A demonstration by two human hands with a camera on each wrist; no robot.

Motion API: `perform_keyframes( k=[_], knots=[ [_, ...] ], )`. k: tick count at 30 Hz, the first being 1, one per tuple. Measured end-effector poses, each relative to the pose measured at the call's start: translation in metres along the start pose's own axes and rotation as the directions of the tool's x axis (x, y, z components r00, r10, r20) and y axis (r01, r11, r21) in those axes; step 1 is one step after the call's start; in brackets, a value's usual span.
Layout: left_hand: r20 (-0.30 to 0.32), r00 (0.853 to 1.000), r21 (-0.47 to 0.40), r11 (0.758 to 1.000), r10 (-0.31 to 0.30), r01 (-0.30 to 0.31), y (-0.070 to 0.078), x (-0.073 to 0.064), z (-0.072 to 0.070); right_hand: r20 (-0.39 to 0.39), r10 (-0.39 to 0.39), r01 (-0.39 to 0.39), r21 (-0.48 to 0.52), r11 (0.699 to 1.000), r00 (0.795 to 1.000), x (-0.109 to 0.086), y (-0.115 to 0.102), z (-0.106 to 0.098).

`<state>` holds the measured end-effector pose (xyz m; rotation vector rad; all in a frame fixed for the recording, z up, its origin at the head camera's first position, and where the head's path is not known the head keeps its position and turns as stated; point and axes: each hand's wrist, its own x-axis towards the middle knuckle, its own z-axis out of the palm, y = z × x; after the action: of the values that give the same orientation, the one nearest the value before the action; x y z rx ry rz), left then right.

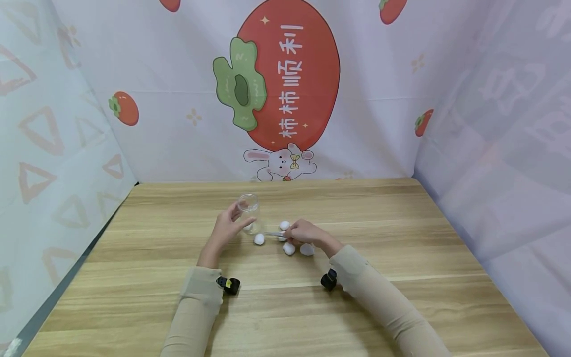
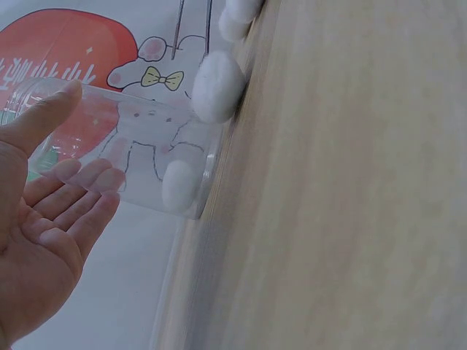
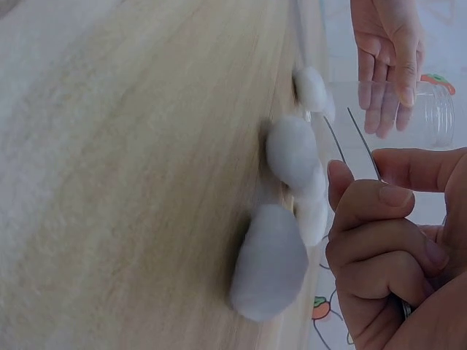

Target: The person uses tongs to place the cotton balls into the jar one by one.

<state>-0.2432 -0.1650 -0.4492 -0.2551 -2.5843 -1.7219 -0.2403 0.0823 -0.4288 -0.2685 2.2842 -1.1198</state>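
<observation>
My left hand holds a clear jar upright on the table, thumb on one side and fingers on the other. A white cotton ball lies at the bottom of the jar. My right hand pinches metal tweezers, whose tips point toward the jar and stand apart with nothing between them. Just outside the jar, near those tips, rests another cotton ball. More cotton balls lie about the right hand, including one behind it and one in front.
The wooden table reaches back to a printed curtain, with curtains along both sides too. A cotton ball lies below the right wrist. Each sleeve carries a black wrist camera.
</observation>
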Motion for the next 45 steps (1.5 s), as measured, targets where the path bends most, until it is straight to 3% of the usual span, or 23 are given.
perform_keyframes(
  k=[29, 45],
  knots=[
    [0.005, 1.000, 0.003, 1.000, -0.007, 0.007, 0.001, 0.002, 0.001, 0.001, 0.030, -0.029, -0.100, 0.995, 1.000, 0.006, -0.004, 0.007],
    [0.006, 1.000, 0.001, 1.000, -0.015, 0.015, 0.001, 0.001, 0.000, -0.043, 0.023, -0.025, -0.053, 0.998, 0.999, 0.012, 0.001, 0.010]
  ],
)
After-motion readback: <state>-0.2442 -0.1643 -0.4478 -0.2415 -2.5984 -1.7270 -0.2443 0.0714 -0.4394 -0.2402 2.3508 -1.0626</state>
